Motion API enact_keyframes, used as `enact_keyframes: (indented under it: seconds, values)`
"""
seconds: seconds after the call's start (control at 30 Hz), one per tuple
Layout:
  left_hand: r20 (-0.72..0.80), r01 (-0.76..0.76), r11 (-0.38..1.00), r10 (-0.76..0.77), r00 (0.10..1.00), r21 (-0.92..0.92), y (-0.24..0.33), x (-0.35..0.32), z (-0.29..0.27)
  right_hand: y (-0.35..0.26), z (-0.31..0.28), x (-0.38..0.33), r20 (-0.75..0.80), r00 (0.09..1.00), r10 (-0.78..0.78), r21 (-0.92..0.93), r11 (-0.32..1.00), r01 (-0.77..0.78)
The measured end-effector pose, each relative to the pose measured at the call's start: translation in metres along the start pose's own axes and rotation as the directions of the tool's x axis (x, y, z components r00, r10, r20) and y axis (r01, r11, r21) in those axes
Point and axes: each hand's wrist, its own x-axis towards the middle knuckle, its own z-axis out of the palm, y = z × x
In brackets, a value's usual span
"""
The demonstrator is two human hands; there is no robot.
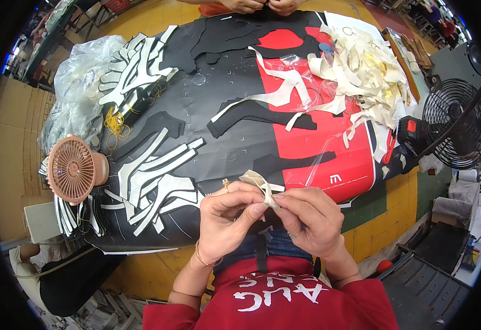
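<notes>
In front of my chest, over the table's near edge, both hands meet at a small cream-white cut piece (258,180), perhaps fabric. My left hand (227,220) pinches it between thumb and fingers. From the other side, my right hand (315,220) grips it with thumb and forefinger. Part of the piece is hidden behind my fingers. Left of my hands lies a loose pile of white strips with dark edges (166,192). A black cut piece (295,161) lies just beyond my right hand.
A pink fan (74,169) stands at the left edge, below a clear plastic bag (81,74). Cream scraps (364,69) heap at the far right, near a black fan (456,122). More white pieces (138,69) lie far left. Another person's hands (262,5) show across the table.
</notes>
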Motion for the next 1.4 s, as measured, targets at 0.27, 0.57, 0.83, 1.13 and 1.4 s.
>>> enact_keyframes:
  seconds: [0.27,0.57,0.83,1.13,1.4]
  values:
    - [-0.007,0.032,0.995,-0.032,0.999,0.095,-0.001,0.002,0.006,0.001,-0.009,-0.001,0.048,0.995,0.091,0.054,0.994,-0.093]
    - [-0.01,0.008,0.99,-0.006,1.0,0.141,0.002,0.002,0.007,0.002,-0.011,-0.001,0.076,0.996,0.04,-0.065,0.997,-0.035]
    - [-0.031,0.033,0.977,-0.027,0.999,0.209,0.002,0.001,0.007,-0.001,-0.008,-0.003,0.118,0.993,-0.021,-0.276,0.96,0.053]
    - [-0.034,-0.042,0.918,0.06,0.998,0.394,0.004,0.003,0.01,0.001,-0.006,-0.002,0.09,0.995,0.039,-0.141,0.99,-0.026]
    - [-0.01,0.076,0.995,-0.077,0.997,-0.065,0.006,-0.004,-0.021,0.011,-0.014,0.001,-0.002,0.965,0.261,-0.026,0.965,-0.261]
